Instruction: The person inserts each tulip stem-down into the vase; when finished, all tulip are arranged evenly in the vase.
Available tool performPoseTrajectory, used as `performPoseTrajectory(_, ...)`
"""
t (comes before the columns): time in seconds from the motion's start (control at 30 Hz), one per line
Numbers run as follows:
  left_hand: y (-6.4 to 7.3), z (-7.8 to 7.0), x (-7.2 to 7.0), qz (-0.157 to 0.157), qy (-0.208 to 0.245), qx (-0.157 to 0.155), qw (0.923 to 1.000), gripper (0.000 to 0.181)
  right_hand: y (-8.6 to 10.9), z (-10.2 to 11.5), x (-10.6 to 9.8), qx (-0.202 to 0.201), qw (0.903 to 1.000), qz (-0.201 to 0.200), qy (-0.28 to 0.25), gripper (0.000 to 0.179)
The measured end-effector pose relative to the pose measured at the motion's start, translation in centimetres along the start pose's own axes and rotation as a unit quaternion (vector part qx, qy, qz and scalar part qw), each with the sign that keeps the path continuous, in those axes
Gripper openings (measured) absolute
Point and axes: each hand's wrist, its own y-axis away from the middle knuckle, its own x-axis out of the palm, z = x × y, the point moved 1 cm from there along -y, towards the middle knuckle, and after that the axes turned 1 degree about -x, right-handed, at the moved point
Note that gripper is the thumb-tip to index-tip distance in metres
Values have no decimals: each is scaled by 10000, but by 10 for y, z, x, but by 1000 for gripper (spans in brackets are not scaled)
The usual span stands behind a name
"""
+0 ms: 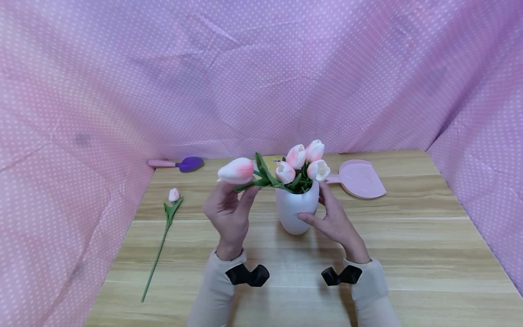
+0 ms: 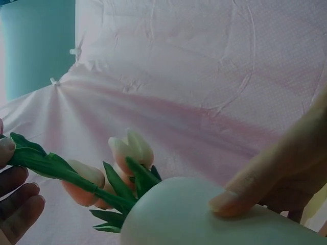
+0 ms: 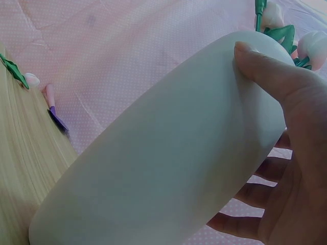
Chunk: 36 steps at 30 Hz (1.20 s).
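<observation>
A white vase with several pink-and-white tulips in it stands on the table, tilted slightly. My right hand grips it from the right, thumb on the front and fingers round the far side, as the right wrist view of the vase shows. Left of the vase, my left hand pinches another tulip just below its bloom. That tulip's stem reaches to the vase's mouth in the left wrist view, passing its green leaves; the stem's lower end is hidden.
One more tulip lies on the left of the wooden table. A purple trowel with a pink handle lies at the back left, and a pink dustpan-like scoop lies right of the vase. Behind hangs pink dotted cloth.
</observation>
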Motion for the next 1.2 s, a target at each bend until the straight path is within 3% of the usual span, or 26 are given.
performPoseTrajectory(0.13, 9, 8, 4, 540, -112, 69, 9985, 16, 0, 0, 0, -27, 10000, -26, 10, 93)
performPoseTrajectory(0.23, 16, 15, 6, 990, -511, 75, 9937, 22, 0, 0, 1, -41, 10000, -38, -3, 94)
performPoseTrajectory(0.33, 21, 19, 7, 1202, -881, 96, 9888, 23, 0, -1, 1, -51, 10000, -16, -17, 96)
performPoseTrajectory(0.83, 19, 22, 12, 1375, -795, 90, 9873, 14, -1, -1, 0, -66, 10000, -25, -3, 98)
performPoseTrajectory(1.2, 23, 21, 21, 1364, -1107, 229, 9842, 15, -1, -1, 1, -124, 9999, -53, -20, 97)
